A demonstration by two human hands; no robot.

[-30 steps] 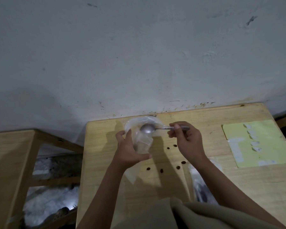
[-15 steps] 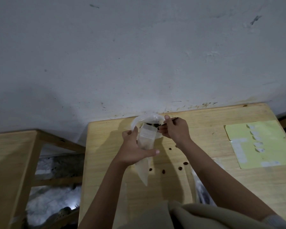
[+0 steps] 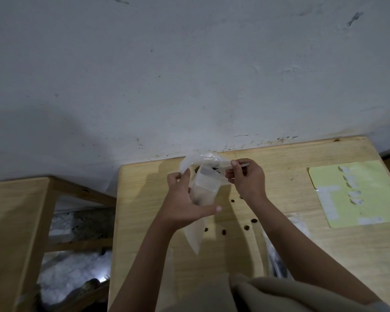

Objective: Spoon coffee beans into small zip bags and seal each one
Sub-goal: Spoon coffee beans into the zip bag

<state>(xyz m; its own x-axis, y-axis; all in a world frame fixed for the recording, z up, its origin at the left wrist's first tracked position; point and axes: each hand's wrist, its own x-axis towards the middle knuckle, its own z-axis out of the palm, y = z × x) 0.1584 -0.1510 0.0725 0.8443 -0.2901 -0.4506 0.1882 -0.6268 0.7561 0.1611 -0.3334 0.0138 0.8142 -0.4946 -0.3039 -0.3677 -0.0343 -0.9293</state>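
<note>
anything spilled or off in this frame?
Yes: loose coffee beans lie scattered on the wooden table, below the small zip bag held by the left hand. They belong in a bag, so they look spilled.

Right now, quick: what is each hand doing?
Left hand: grips the small clear plastic zip bag.
Right hand: pinches the thin metal spoon handle, its bowl hidden in the larger bag.

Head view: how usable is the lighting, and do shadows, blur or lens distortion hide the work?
Head view: dim, flat light; both arms throw dark shadows across the table; wide-angle lens bows its edges. The clear bag in the left hand is hazy, spoon in the right hand barely visible. Spilled beans stay distinct.
</note>
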